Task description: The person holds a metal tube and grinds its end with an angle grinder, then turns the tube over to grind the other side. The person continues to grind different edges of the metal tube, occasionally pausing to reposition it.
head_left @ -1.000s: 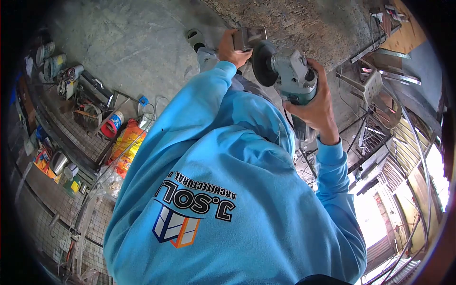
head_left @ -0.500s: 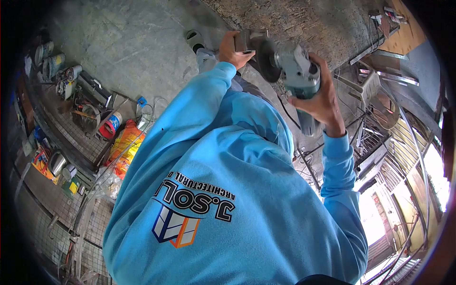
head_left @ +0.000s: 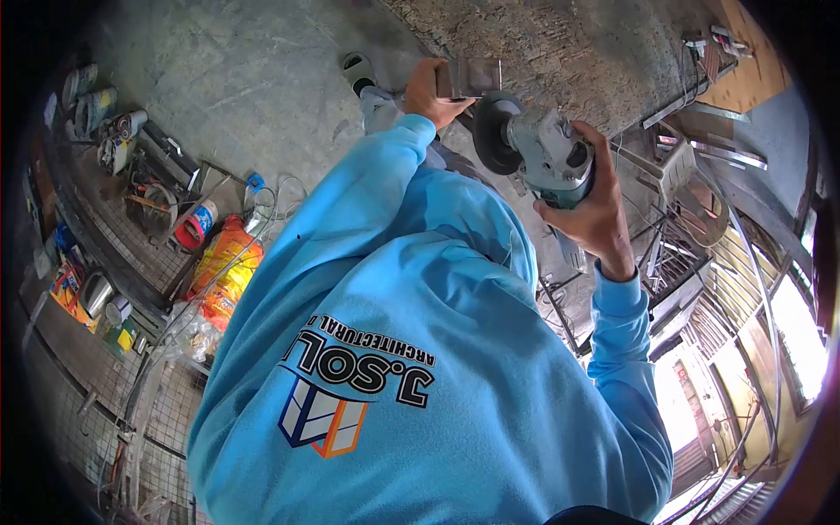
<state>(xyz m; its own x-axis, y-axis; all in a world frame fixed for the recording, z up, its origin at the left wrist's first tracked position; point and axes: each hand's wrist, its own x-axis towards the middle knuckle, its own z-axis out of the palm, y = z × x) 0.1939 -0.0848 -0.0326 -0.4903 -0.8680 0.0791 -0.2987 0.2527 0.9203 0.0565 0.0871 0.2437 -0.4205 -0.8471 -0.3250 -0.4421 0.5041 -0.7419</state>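
Observation:
At the top middle, my left hand [head_left: 429, 94] is closed round a short piece of metal square tube [head_left: 472, 77], whose end faces right. My right hand [head_left: 597, 206] grips an angle grinder [head_left: 544, 149] by its body. The grinder's dark disc [head_left: 497, 133] stands just below and right of the tube, with a small gap between them. Part of the grinder's rear body shows below my right hand; my palm hides the middle.
A shoe [head_left: 356, 72] rests on the concrete floor [head_left: 254, 87]. Cans, tools and an orange-yellow bag [head_left: 229, 267] crowd the left side. A chair [head_left: 678, 171] and metal frames stand at the right. A wooden board [head_left: 757, 61] lies at upper right.
The grinder has moved slightly down, away from the tube, and its disc shows more clearly. More of the tube's end is visible. My left hand has barely shifted.

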